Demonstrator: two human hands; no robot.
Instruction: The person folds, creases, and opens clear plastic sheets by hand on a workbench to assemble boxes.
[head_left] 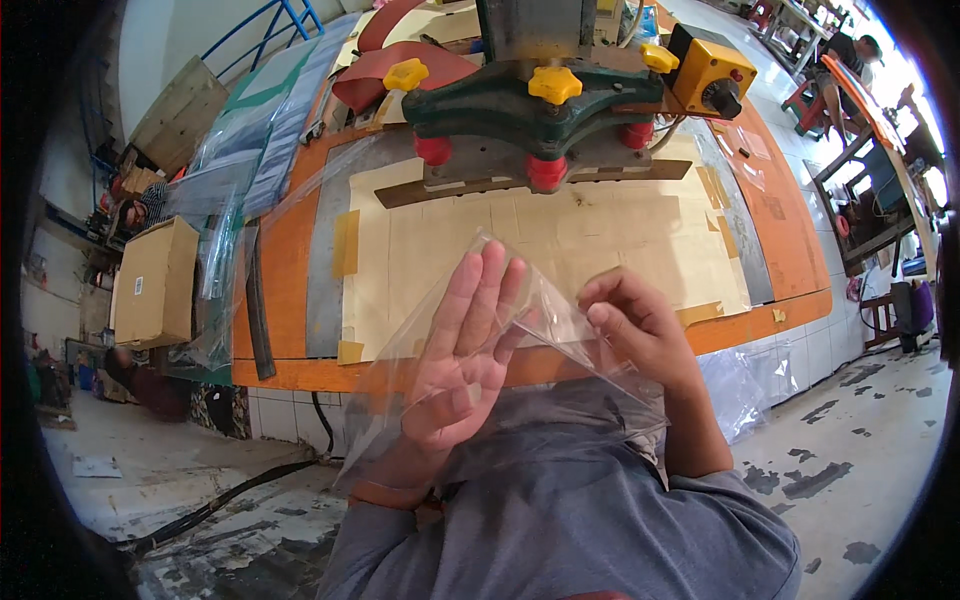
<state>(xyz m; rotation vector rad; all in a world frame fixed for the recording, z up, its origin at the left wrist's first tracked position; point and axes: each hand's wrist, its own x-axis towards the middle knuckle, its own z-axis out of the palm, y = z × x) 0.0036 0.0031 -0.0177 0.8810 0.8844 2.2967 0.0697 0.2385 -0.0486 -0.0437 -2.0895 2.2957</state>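
A clear plastic sheet [397,375], perhaps a pouch with more than one layer, is spread in front of my torso with a corner pointing up and away. My left hand [462,350] lies against or inside the plastic, palm facing me. Its fingers are stretched out and its thumb lies across the palm. Whether the film passes in front of the whole hand or just part of it, I cannot tell. To the right, my right hand [640,325] has curled fingers, with thumb and forefinger pinched at the crumpled right side of the plastic.
Ahead stands a press head [540,110] with yellow knobs, above a cream board [560,245] taped onto an orange-edged table [780,235]. A control box [712,75] hangs at its right. A cardboard box [155,285] sits left, near stacked plastic sheets [260,130]. Another person [845,70] sits far right.
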